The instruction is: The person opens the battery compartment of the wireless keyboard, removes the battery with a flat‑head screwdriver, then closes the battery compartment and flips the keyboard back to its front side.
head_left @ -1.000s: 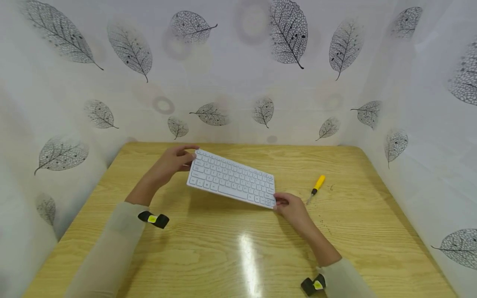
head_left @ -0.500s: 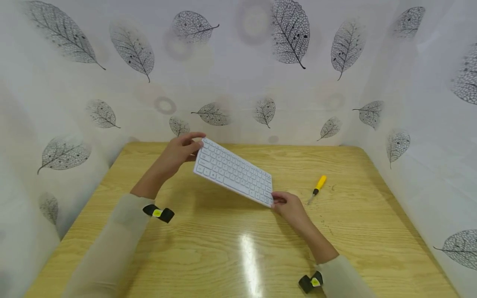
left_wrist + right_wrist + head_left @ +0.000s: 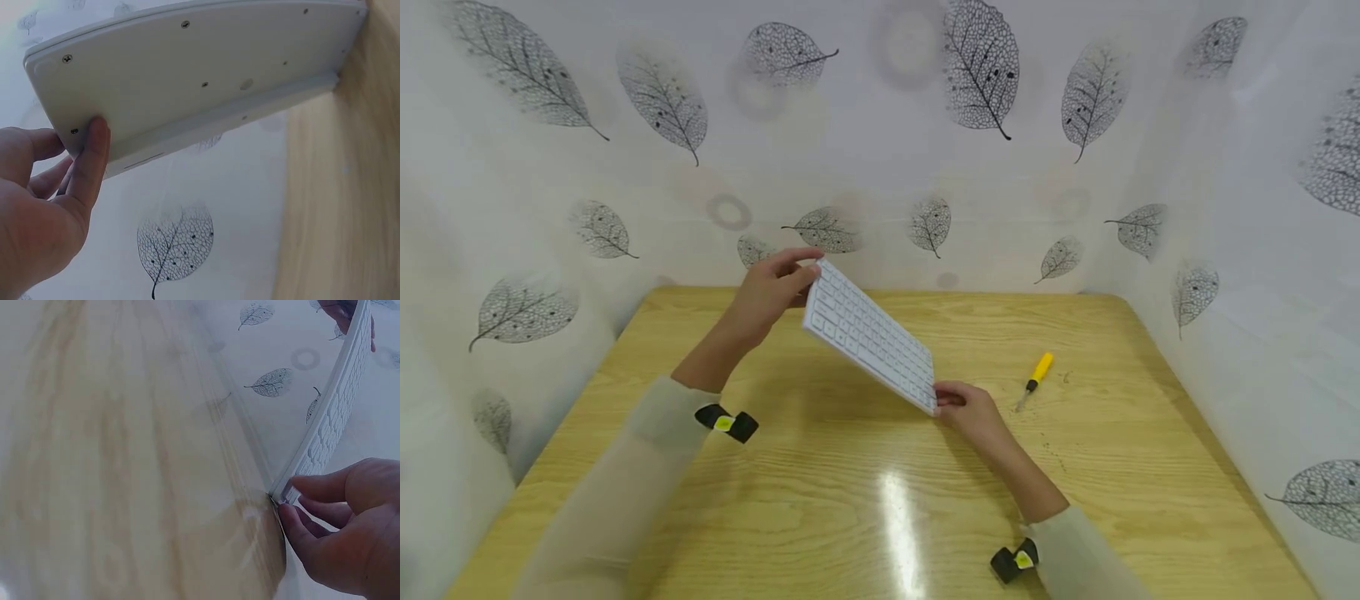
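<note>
A white keyboard (image 3: 872, 337) is held between both hands, tilted with its left end high and its right end low. My left hand (image 3: 769, 292) pinches the upper left corner. Its underside (image 3: 225, 56) with several screws faces the left wrist view, where the left fingers (image 3: 87, 169) press against that corner. My right hand (image 3: 973, 414) pinches the lower right end, thumb and fingers on either side in the right wrist view. That low end is near the tabletop; whether it touches I cannot tell.
A yellow-handled screwdriver (image 3: 1036, 379) lies on the wooden table (image 3: 820, 517), right of the right hand. Small dark specks (image 3: 1054, 454) lie in front of it. White leaf-patterned cloth (image 3: 865, 167) encloses the back and sides.
The left hand has risen and moved right, lifting the keyboard's left end and steepening its tilt. The right hand has shifted slightly left. The screwdriver has stayed put.
</note>
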{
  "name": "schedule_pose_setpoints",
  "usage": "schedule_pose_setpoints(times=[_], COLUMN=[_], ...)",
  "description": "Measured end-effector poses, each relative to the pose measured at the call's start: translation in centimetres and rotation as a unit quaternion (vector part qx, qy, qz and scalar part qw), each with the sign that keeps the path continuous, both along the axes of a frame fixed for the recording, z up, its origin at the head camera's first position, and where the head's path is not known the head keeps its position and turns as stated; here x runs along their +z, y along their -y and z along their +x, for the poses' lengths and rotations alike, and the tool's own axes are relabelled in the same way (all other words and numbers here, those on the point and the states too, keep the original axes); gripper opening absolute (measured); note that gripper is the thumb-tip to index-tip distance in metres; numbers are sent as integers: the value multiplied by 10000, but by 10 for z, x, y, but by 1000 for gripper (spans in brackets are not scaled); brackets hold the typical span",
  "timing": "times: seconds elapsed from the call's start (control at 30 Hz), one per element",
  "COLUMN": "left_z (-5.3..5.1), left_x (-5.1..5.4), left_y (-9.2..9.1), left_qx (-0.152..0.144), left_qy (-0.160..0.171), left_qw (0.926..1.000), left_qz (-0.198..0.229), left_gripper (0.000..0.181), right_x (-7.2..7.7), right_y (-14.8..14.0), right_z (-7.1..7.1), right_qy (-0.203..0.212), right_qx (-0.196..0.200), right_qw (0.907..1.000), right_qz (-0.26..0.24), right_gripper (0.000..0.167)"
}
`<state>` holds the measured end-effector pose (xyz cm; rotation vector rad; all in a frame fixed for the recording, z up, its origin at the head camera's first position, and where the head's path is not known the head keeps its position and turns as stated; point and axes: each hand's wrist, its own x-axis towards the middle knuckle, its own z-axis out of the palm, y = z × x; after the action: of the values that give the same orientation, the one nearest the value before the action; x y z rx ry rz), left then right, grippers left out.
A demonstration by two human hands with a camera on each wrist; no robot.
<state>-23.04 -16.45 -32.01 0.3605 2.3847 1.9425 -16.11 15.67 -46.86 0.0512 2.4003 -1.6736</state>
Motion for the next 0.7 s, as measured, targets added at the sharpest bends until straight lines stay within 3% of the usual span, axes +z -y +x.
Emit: schedule_pose_setpoints(times=[0.3, 0.47, 0.7], left_z=[2, 5, 2], left_x=[14, 21, 26], left_y=[-18, -24, -28], left_qx=[18, 105, 68], left_qy=[-49, -32, -124], left_qw=[9999, 9997, 9999], left_qz=[121, 229, 70], left_gripper=[41, 40, 40], right_x=[1, 2, 2], right_y=[2, 5, 8], right_z=[-1, -2, -2], right_qy=[-311, -200, -76], right_qx=[52, 176, 531], right_qw=[9995, 9995, 9979], right_qz=[-45, -157, -353], right_gripper=[37, 37, 38])
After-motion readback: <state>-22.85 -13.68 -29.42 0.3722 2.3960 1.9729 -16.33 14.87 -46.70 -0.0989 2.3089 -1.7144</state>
